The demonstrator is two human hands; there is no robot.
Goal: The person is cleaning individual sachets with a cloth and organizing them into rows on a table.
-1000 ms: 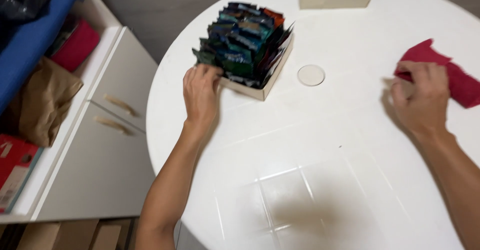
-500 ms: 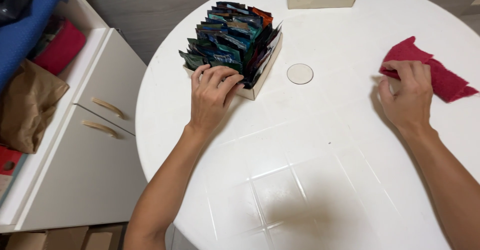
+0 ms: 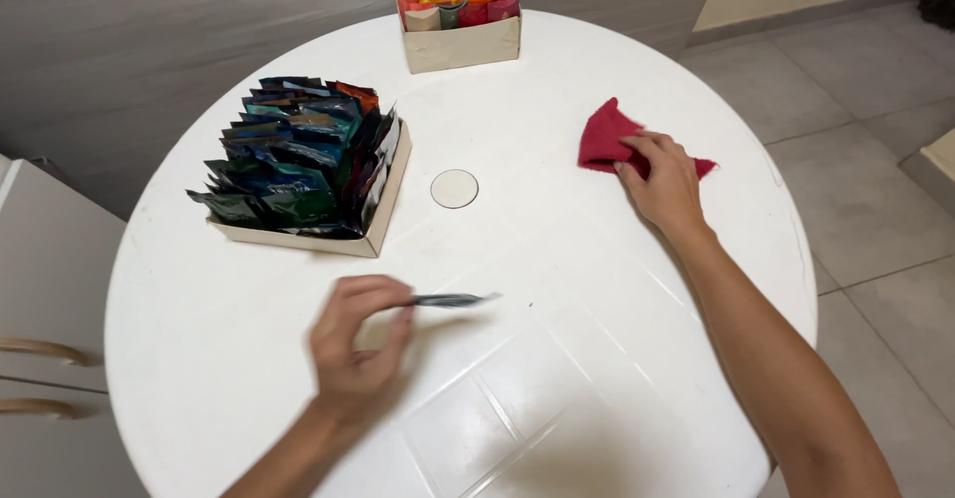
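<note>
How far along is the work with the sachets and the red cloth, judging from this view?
Done: one dark sachet is out of the near box, pinched edge-on in the left hand above the table. In hand: the right hand presses on the red cloth. Left: the near box looks full of dark sachets, and the far box of red and orange ones is untouched.

White round table, far sachet box, grey cabinet

One head camera looks steeply down, close over the round table.
</note>
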